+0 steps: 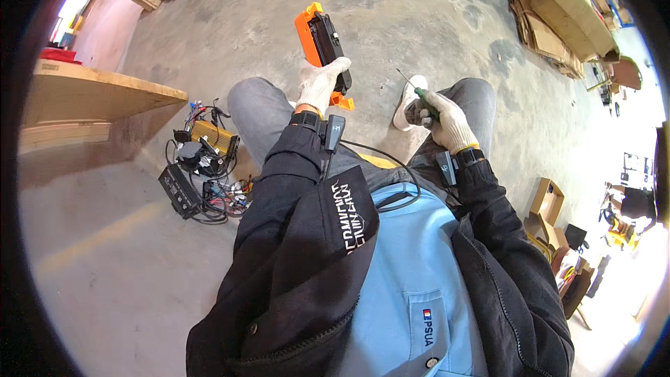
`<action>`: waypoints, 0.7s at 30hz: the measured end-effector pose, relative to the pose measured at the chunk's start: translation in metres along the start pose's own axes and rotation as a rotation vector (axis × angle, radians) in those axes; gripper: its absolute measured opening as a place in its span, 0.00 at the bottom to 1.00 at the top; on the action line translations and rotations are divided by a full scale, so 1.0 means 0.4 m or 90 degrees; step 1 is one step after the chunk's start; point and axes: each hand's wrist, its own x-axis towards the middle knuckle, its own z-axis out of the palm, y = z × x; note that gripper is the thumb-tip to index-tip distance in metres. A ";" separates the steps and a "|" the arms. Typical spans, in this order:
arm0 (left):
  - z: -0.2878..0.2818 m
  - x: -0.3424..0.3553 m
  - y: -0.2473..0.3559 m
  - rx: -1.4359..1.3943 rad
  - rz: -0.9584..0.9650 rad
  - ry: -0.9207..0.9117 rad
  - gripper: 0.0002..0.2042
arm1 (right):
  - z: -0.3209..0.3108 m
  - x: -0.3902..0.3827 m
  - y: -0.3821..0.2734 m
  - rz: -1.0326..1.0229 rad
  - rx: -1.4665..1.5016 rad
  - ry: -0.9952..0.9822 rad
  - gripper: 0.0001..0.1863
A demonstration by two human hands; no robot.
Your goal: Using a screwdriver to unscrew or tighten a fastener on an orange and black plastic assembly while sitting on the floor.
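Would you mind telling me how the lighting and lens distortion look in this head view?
Head view: strong fisheye bending with a dark vignette round the rim; daylight blows out the right edge and the upper-left opening; the left hand with the orange-and-black device and the right hand with the screwdriver are evenly lit and sharp.

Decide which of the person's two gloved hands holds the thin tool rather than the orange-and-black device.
The right hand. It grips a green-handled screwdriver with a thin shaft pointing up and left. The left hand instead holds up the orange-and-black device.
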 end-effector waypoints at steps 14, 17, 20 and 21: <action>-0.007 -0.025 0.018 -0.060 0.028 -0.028 0.23 | 0.001 0.028 0.012 0.016 -0.015 -0.019 0.14; -0.009 -0.026 0.017 -0.065 0.025 -0.038 0.24 | -0.002 0.031 0.010 0.007 -0.029 0.005 0.14; -0.005 -0.021 0.009 -0.036 0.011 -0.012 0.22 | -0.024 0.037 0.006 0.026 -0.011 0.039 0.14; -0.001 -0.021 0.005 -0.020 -0.004 0.007 0.21 | -0.037 0.040 0.005 0.033 -0.005 0.050 0.14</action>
